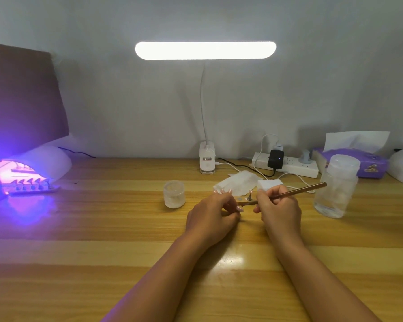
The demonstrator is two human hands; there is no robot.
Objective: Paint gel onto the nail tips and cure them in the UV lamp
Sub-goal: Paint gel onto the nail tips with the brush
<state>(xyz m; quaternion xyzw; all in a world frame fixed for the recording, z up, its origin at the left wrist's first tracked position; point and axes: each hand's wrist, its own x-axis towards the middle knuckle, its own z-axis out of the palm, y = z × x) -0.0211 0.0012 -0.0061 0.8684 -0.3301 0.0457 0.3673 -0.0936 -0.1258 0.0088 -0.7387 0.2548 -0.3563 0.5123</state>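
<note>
You were mid-stroke, and this looked like the painting step. Your right hand [278,205] had its fingers wrapped round the brush [300,190], the long bronze handle angled up to the right and the working end pointed left toward your other hand. Your left hand [211,216] was curled in, thumb and fingers pinching what looked like a single nail tip [240,208] just above the table [102,228]. The bristles met it right there, though the contact was too small to make out cleanly.

Over on the far left the UV lamp [44,163] glowed purple, with a rack of tips [32,185] sitting in its mouth, so one batch seemed to be curing while you coated this one. The small jar [174,194], which I took for the gel, stood open just left of your hands.

What the next move called for, as I judged it: a thin, even coat kept off the pinching fingers, then a steady carry well across the table to the lamp without touching the wet face.

As for writing, the desk lamp base [207,161] carried a label too small to read. The purple tissue box [368,163] showed a printed picture, but no legible words.
</note>
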